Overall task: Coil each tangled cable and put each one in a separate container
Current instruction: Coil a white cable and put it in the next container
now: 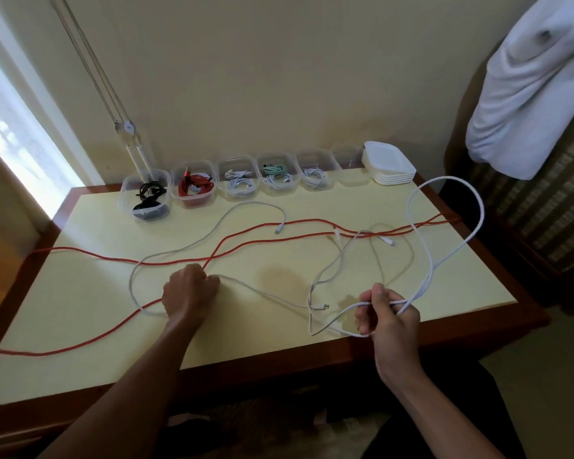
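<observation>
My right hand (386, 314) pinches a white cable (451, 207) looping up over the table's (80, 303) right side. My left hand (189, 293) is closed around a thinner white cable (262, 293) beside the long red cable (113, 260). Clear containers (193, 188) line the far edge.

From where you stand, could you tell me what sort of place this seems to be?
Probably a room in a home. A wood-edged table stands against a plain cream wall beside a bright window, and a white garment hangs at the right. Small clear containers of coiled cables line the table's back edge.
</observation>
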The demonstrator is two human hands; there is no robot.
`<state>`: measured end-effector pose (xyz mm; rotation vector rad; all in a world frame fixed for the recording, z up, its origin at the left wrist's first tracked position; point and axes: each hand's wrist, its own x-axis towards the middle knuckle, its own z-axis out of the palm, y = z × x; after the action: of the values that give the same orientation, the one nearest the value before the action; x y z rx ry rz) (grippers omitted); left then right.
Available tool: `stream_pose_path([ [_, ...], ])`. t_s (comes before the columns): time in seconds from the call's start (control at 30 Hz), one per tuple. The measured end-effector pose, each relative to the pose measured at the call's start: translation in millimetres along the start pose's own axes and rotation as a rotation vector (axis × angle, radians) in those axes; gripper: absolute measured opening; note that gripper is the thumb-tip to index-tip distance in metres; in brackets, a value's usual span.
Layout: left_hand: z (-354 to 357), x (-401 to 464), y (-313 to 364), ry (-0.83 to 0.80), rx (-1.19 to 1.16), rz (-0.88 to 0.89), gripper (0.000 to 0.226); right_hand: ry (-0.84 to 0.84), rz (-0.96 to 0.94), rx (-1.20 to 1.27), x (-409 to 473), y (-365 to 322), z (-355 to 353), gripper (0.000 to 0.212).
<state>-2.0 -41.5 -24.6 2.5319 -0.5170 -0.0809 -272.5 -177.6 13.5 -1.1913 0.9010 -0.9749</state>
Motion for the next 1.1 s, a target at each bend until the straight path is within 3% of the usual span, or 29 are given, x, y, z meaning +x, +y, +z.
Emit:
stream_pose_path([
  [0.07, 1, -2, 9, -0.007, 0.133, 0.023, 0.018, 0.041, 0.066, 0.059, -3, 5, 7, 0.036],
  [0.13, 6, -12, 18, 0.006, 0.320, 0.145, 0.032, 0.060, 0.138, 0.091, -5, 11, 13, 0.035],
  [0.23, 17, -39, 31, 0.014, 0.342, 0.582, 0.057, 0.089, 0.230, 0.147, -6, 18, 18, 0.034],
  [0.3, 29, -60, 38, -0.132, 0.247, 0.852, 0.049, 0.101, 0.272, 0.178, -6, 20, 19, 0.033],
  [0.33, 34, -70, 42, -0.228, 0.215, 0.905, 0.041, 0.104, 0.290, 0.200, -6, 19, 19, 0.033],
  [0.4, 41, -76, 43, -0.370, 0.172, 0.843, 0.038, 0.121, 0.312, 0.242, -4, 17, 18, 0.033],
  [0.47, 42, -73, 41, -0.307, 0.114, 0.881, 0.033, 0.150, 0.299, 0.271, 0, 12, 15, 0.033],
  [0.53, 40, -65, 40, -0.217, 0.068, 0.944, 0.011, 0.172, 0.266, 0.283, 7, 8, 10, 0.033],
  [0.6, 35, -52, 39, -0.146, 0.024, 0.846, 0.014, 0.199, 0.231, 0.274, 11, 4, 3, 0.034],
  [0.73, 24, -25, 37, -0.034, -0.020, 0.462, 0.010, 0.243, 0.198, 0.228, 12, 3, -13, 0.035],
  [0.83, 21, -22, 52, -0.109, 0.110, 0.397, 0.019, 0.222, 0.228, 0.244, 4, 12, -16, 0.033],
  [0.9, 17, -37, 63, -0.162, 0.218, 0.381, 0.042, 0.202, 0.252, 0.242, -5, 18, -12, 0.032],
  [0.93, 16, -49, 66, -0.154, 0.205, 0.376, 0.051, 0.189, 0.258, 0.232, -11, 20, -9, 0.030],
  [1.0, 12, -83, 70, -0.091, 0.060, 0.374, 0.046, 0.154, 0.249, 0.187, -22, 23, -5, 0.027],
  [1.03, 10, -102, 70, -0.104, -0.021, 0.345, 0.037, 0.132, 0.229, 0.154, -27, 23, -2, 0.026],
  [1.1, 7, -130, 75, -0.350, -0.203, 0.158, 0.042, 0.069, 0.175, 0.083, -37, 24, 2, 0.029],
])
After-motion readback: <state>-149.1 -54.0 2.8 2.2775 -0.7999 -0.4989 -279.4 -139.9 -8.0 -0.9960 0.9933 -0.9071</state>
